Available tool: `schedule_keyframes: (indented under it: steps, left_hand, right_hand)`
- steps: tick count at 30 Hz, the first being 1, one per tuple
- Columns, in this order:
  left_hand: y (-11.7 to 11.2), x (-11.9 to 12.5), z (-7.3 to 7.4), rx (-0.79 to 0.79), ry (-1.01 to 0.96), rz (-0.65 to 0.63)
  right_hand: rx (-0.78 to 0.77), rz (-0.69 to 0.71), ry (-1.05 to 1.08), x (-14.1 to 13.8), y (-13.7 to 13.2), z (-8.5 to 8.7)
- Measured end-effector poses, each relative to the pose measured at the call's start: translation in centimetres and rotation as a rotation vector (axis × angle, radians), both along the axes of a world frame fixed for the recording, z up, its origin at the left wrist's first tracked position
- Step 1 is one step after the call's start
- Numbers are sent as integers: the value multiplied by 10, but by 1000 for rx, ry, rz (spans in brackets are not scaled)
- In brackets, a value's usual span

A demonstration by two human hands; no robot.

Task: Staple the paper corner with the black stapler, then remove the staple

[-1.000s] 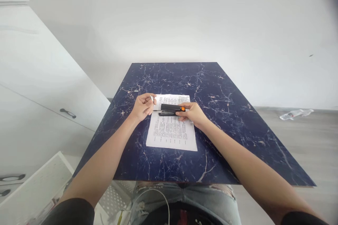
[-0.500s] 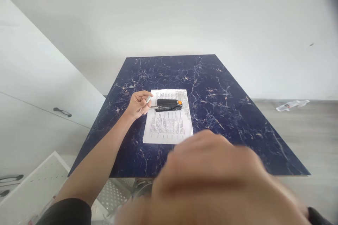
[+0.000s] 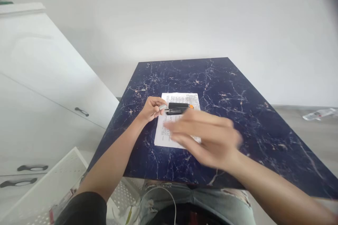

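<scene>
On the counter (image 3: 232, 95), I find one black stapler (image 3: 178, 105) with one orange patch (image 3: 191, 106), lying across the printed paper (image 3: 160, 137). A thin metal rod (image 3: 167, 110) juts from its left end, towards the left hand (image 3: 153, 109); whether the two touch I cannot tell.

I count two hands. The left has its thumb and fingers pinched on one small pale piece (image 3: 162, 107), just beside that end. The right hand (image 3: 208, 139) is blurred, in front of the paper from my viewpoint; I cannot tell whether its fingers are together or apart, nor whether it holds anything.

On handling, I judge the stapler stiff, hinged and of modest weight, its smooth casing slightly slippery; it is best gripped around the body near the orange patch, clear of the rod. The small pale piece I rate light and easily dropped, best taken by its sides between fingertips.

Further counts: one paper pile or sheet, layers not distinguishable; one small silvery item (image 3: 143, 90) lying apart, beyond the left hand; three dark handles (image 3: 81, 111) on the cabinet (image 3: 60, 66); one clear plastic wrapper (image 3: 319, 114) on the floor
</scene>
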State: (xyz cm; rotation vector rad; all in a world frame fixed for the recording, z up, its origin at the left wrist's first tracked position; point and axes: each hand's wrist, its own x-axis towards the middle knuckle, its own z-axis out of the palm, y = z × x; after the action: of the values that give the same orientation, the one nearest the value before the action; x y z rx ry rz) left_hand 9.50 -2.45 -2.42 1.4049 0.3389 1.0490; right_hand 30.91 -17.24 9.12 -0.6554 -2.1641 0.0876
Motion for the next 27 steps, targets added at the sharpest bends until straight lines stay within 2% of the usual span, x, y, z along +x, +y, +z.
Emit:
schedule_keyframes:
  steps: [3, 7, 10, 13, 14, 16, 19, 20, 21, 23, 25, 27]
  left_hand:
    - [-2, -1, 0, 17, 42, 24]
    - [-3, -2, -2, 7, 60, 11]
    - [-2, -2, -5, -5, 98, 29]
    - [4, -7, -4, 39, 143, 105]
    - [7, -12, -3, 63, 175, 184]
    - [18, -27, 0, 134, 331, 459]
    - [35, -57, 1, 273, 843, 1002]
    - [40, -66, 0, 292, 1006, 1142]
    - [44, -73, -2, 302, 1128, 1223]
    - [50, -82, -8, 347, 1275, 1246]
    - [54, -84, -14, 403, 1370, 1158]
    - [56, -81, -19, 432, 1459, 1049]
  right_hand:
    - [17, -62, 39, -16, 48, -26]
    - [45, -85, -104, -20, 73, -54]
    - [81, -111, -144, -22, 75, -58]
    - [101, -107, -33, -15, 78, -50]
    - [82, -115, 33, -8, 81, -47]
    - [-14, -170, 166, 15, 93, -44]
    - [-244, -381, 280, 70, 119, -53]
    - [-345, -496, 317, 90, 129, -59]
    - [-442, -596, 339, 110, 138, -68]
    - [-591, -735, 368, 146, 152, -86]
    - [-658, -855, 374, 171, 162, -106]
    - [-669, -918, 329, 188, 167, -123]
